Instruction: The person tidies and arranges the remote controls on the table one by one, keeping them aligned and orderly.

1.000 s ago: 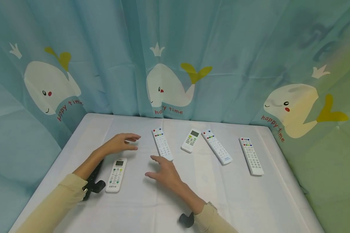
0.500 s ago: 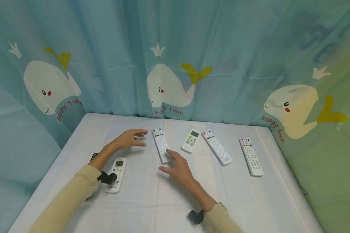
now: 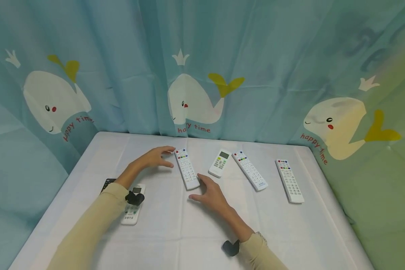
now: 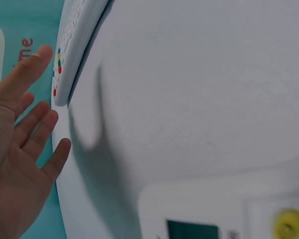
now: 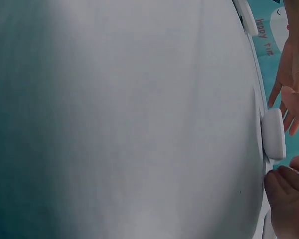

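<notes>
A long white remote control [image 3: 187, 169] with small coloured buttons lies on the white-covered table between the two hands. My left hand [image 3: 156, 156] is at its far left end, fingers spread and holding nothing. In the left wrist view, the left hand [image 4: 20, 159] has its thumb apart from the fingers, beside that remote [image 4: 77, 42]. My right hand [image 3: 212, 193] is by the remote's near end, thumb and fingers apart. Whether its fingertips touch the remote, I cannot tell. The right wrist view has the right hand [image 5: 291, 199] at the frame's edge, close to the remote's end [image 5: 273, 134].
Under the left forearm lie a white remote with a screen [image 3: 131, 213] and a black remote [image 3: 107, 183], both partly covered. Rightward are a short white remote [image 3: 219, 163] and two long white ones [image 3: 250, 171] [image 3: 289, 181]. A blue whale-print curtain [image 3: 148, 75] hangs behind the table.
Both hands have moved rightward to the long white remote, the left also farther away. The remote's near end, earlier partly behind the right hand, now shows. The left forearm covers more of the screen remote.
</notes>
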`<act>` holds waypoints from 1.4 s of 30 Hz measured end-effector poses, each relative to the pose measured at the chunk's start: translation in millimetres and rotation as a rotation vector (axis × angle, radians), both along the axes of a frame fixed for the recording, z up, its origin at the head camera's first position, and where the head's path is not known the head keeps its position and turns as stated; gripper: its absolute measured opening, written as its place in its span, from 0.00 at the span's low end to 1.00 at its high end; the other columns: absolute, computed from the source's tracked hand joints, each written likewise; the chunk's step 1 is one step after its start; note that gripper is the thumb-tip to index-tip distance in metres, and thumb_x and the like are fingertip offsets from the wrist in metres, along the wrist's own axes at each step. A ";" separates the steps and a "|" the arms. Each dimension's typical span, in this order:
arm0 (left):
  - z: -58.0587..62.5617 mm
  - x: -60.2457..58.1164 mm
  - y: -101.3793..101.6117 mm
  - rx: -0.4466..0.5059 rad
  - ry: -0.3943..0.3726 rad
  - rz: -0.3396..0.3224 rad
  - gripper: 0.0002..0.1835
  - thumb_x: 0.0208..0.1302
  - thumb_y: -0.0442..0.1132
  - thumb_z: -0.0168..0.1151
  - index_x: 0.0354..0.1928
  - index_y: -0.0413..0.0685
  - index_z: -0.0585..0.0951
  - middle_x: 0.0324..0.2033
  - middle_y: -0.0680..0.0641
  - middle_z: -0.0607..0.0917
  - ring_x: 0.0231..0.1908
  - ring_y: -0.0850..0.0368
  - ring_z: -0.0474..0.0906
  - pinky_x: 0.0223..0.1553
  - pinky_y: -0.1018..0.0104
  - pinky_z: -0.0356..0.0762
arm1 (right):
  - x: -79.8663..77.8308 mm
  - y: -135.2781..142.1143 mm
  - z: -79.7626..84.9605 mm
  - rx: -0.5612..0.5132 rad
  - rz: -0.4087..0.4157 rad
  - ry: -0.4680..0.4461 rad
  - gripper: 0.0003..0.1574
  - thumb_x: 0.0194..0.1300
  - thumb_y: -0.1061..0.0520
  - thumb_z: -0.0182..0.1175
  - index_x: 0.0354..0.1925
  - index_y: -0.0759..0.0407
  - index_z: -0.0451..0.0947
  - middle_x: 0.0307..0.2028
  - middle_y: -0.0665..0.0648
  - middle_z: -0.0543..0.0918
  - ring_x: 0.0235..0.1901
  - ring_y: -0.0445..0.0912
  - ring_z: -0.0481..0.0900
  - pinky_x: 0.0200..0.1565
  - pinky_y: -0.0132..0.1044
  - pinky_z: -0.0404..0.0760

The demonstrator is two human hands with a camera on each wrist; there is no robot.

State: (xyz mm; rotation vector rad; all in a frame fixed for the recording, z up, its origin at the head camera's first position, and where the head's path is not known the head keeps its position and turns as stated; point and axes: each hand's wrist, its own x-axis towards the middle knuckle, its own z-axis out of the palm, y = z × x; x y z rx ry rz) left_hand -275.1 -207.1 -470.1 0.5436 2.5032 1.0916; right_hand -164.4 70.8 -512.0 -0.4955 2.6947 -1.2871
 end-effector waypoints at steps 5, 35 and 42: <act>-0.8 -7.6 3.5 -0.057 -0.011 -0.009 0.46 0.59 0.41 0.74 0.75 0.38 0.61 0.71 0.36 0.65 0.70 0.39 0.61 0.70 0.43 0.51 | -3.5 1.3 -0.2 0.026 0.025 -0.017 0.55 0.53 0.47 0.78 0.71 0.66 0.65 0.66 0.61 0.73 0.67 0.52 0.69 0.66 0.44 0.66; 3.7 -41.0 28.8 -0.372 -0.021 -0.185 0.52 0.57 0.44 0.75 0.76 0.36 0.56 0.73 0.32 0.58 0.72 0.36 0.52 0.70 0.45 0.51 | -25.3 -1.4 0.6 0.139 0.133 0.023 0.55 0.50 0.46 0.79 0.68 0.70 0.68 0.55 0.61 0.80 0.52 0.49 0.78 0.55 0.43 0.76; 4.5 -43.8 30.9 -0.390 -0.012 -0.193 0.50 0.57 0.47 0.75 0.76 0.38 0.59 0.69 0.33 0.64 0.67 0.39 0.61 0.68 0.45 0.58 | -26.6 -2.3 0.8 0.164 0.125 0.033 0.55 0.50 0.46 0.79 0.68 0.70 0.68 0.49 0.59 0.80 0.46 0.47 0.77 0.51 0.41 0.77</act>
